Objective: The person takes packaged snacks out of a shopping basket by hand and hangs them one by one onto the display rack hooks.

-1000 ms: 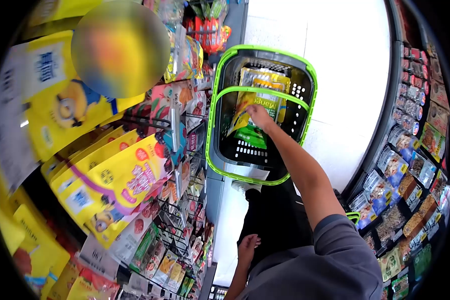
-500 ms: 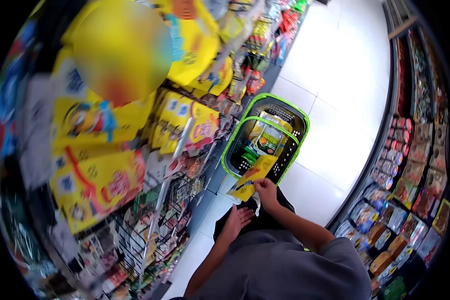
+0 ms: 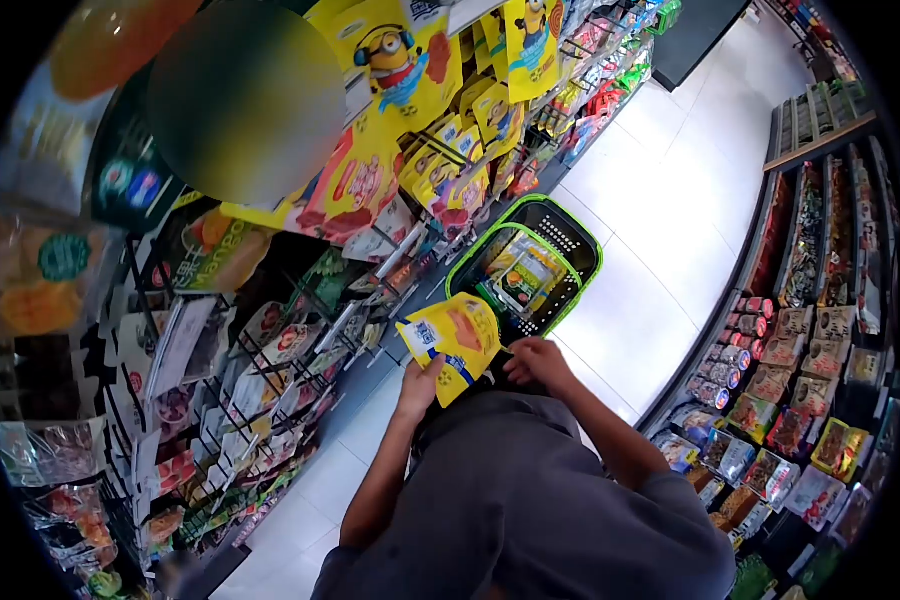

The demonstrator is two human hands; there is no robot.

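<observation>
The left hand [image 3: 423, 384] pinches a yellow bag [image 3: 460, 345] at its lower left edge, the thumb lying over the front and the other fingers hidden behind. The bag slants up and away from this grip, its printed face toward the camera, with a white block, a blue band and an orange picture on it.

Just to the right of the bag, the right hand [image 3: 536, 363] has its fingers curled together close to the bag's right edge; I cannot tell whether they pinch that edge or only sit beside it. Below both hands, nearest the wearer, spreads a dark grey shirt [image 3: 500, 480].

Just beyond the grip, up and to the right, is a black basket [image 3: 562, 222] with a green rim and handle, and several packages [image 3: 532, 272] lie inside it. To the left of the grip, a rack [image 3: 255, 350] carries hanging packets, with more yellow bags [image 3: 410, 65] farther up. Right of the basket runs a pale tiled floor [image 3: 660, 190], and well to the right of the grip stands a shelf of packaged goods [image 3: 770, 385].
</observation>
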